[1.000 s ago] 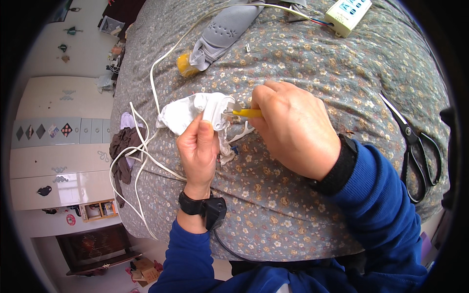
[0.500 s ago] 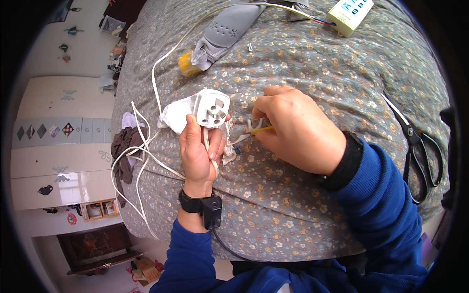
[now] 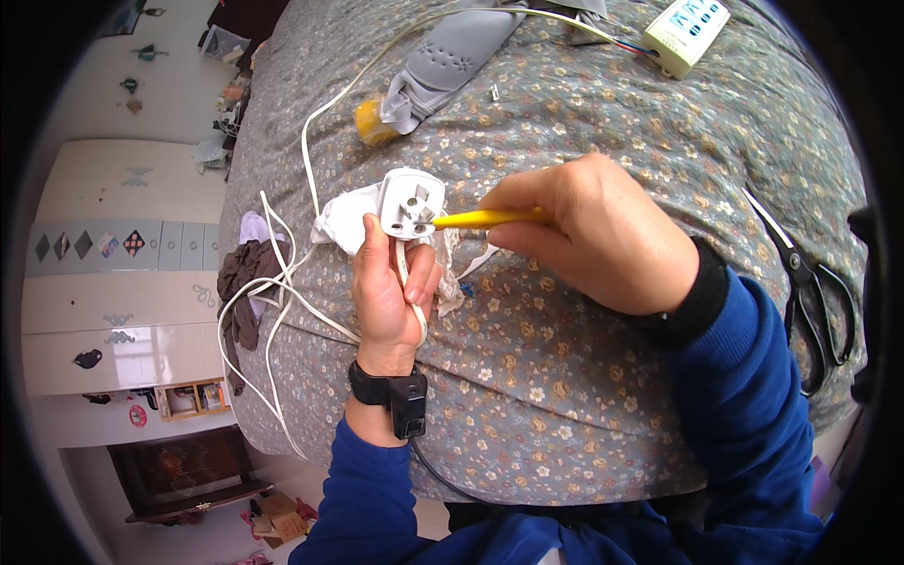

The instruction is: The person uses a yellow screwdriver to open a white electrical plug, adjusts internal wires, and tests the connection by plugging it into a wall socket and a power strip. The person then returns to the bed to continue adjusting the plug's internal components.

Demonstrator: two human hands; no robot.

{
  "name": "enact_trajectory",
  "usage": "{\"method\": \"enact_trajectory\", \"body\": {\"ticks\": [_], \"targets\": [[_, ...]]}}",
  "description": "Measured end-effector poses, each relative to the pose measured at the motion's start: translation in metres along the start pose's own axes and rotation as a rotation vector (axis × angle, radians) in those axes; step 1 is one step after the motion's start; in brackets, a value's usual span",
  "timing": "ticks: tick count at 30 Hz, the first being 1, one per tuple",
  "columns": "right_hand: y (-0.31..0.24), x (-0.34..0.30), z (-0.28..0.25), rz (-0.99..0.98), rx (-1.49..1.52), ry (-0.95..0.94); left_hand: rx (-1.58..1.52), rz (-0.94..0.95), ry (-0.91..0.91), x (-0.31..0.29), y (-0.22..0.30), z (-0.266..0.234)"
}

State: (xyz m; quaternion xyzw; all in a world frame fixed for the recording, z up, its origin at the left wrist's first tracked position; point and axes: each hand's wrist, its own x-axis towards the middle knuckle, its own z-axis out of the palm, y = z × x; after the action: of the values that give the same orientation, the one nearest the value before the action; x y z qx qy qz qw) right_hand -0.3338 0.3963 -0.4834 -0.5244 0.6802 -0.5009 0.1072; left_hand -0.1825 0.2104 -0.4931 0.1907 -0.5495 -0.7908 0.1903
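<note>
My left hand (image 3: 388,301) is closed around a white three-pin plug (image 3: 396,200) and its white cord (image 3: 403,259), with the plug's pin face turned up. Between the thumb and fingers of my right hand (image 3: 598,235) is a slim yellow stick-like tool (image 3: 480,219). Its tip reaches the plug's face beside the pins; the exact kind of tool is unclear. A crumpled white cloth or bag (image 3: 344,218) lies behind the plug. Just right of my left fingers are whitish scraps (image 3: 452,287).
Floral bedding (image 3: 565,405) spreads under everything. Black-handled scissors (image 3: 803,282) lie at the right. Toward the far side are a grey padded item (image 3: 452,56), a yellow roll (image 3: 370,122) and a cream box with wires (image 3: 686,38). Loops of white cable (image 3: 273,350) and brown cloth (image 3: 247,287) lie left.
My right hand has lifted from the whitish scraps with the yellow tool, whose tip is now at the plug's face. My left hand keeps its hold on the plug.
</note>
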Motion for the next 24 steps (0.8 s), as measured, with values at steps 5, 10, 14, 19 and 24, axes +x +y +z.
{"method": "enact_trajectory", "body": {"ticks": [5, 10, 14, 19, 24], "targets": [[-0.0019, -0.0007, 0.0064, 0.019, 0.017, -0.031, -0.028, 0.016, -0.031, 0.0007, -0.0009, -0.0024], [-0.0015, -0.0005, 0.0026, -0.049, 0.107, 0.044, -0.049, 0.013, 0.007, 0.0007, -0.0004, -0.0008], [-0.0029, 0.0006, -0.0026, 0.039, 0.114, 0.035, 0.01, 0.007, 0.021, -0.0006, 0.0011, 0.0017], [-0.0075, 0.0005, 0.0011, 0.074, 0.144, 0.04, -0.015, 0.017, -0.008, 0.0008, 0.0, -0.0009], [-0.0062, 0.0007, 0.0048, 0.05, 0.142, 0.072, 0.019, 0.034, -0.038, -0.0005, -0.0019, -0.0029]]}}
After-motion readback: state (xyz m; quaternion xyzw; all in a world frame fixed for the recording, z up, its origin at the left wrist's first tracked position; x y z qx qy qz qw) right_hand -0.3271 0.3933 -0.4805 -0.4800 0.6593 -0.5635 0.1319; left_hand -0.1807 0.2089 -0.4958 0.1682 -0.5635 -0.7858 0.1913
